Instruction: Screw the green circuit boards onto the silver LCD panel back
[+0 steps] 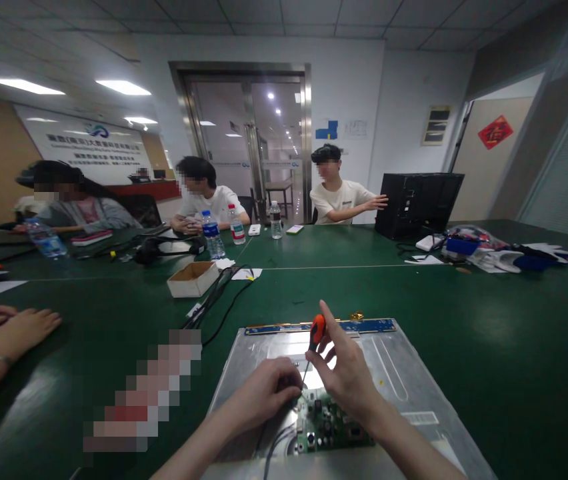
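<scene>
A metal panel (389, 353) lies flat on the green table, with a blue circuit strip (379, 325) along its far edge. On its near part sits a green circuit board (331, 423). My right hand (347, 373) holds an orange and black screwdriver (318, 328) upright, index finger raised along the handle, the shaft pointing down at the board's far left corner. My left hand (269, 390) is closed at that corner by the shaft's tip; what its fingers pinch is hidden. Dark cables run beside the board below my left hand.
Left of the panel are black cables (224, 293) and an open cardboard box (191, 280). Bottles (211, 235) stand farther back. Another person's hands (19, 333) rest at the left. Across the table, a person touches a black monitor (417, 203). Gloves and bags (494, 250) lie back right.
</scene>
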The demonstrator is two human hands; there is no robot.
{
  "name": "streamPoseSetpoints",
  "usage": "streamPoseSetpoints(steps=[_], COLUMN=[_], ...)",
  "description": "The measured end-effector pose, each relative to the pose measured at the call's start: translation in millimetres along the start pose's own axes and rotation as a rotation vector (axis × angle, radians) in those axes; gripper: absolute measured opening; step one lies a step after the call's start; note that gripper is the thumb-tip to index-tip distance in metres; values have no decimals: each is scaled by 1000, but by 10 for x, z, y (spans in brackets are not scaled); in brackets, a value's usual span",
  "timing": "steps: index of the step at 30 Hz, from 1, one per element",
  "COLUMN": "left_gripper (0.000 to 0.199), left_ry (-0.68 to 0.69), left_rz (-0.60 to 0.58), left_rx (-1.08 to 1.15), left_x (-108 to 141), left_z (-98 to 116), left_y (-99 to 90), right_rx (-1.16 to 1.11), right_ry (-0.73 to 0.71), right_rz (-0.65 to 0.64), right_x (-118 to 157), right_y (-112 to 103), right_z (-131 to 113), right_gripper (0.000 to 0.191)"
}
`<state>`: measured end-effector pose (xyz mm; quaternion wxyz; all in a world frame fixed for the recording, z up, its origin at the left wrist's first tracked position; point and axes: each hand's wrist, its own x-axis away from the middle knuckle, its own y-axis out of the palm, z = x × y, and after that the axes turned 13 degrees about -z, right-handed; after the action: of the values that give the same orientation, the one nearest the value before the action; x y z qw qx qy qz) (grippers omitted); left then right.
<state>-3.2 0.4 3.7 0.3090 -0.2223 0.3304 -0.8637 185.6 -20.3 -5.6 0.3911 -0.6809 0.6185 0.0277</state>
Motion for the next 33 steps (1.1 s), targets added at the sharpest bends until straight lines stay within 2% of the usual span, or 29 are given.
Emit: streamPoseSetpoints(steps=[6,15,23,33], left_gripper=[9,11,11,12], left_ry=[-4,3,-6,9], left_rz=[8,12,4,8], left_rx=[-5,5,-4,1], left_x=[2,-15,-10,-6], left_z=[-29,-66,-72,-35], left_y=[5,28,30,12], right_rx=[-36,11,-10,2], right_ry=[2,-38,-61,-35], right_rz=[-2,30,14,20], right_x=[26,2,-6,-3], right_y=[8,7,10,-4], right_z=[-31,-7,-28,-73], right_gripper=[81,63,79,79])
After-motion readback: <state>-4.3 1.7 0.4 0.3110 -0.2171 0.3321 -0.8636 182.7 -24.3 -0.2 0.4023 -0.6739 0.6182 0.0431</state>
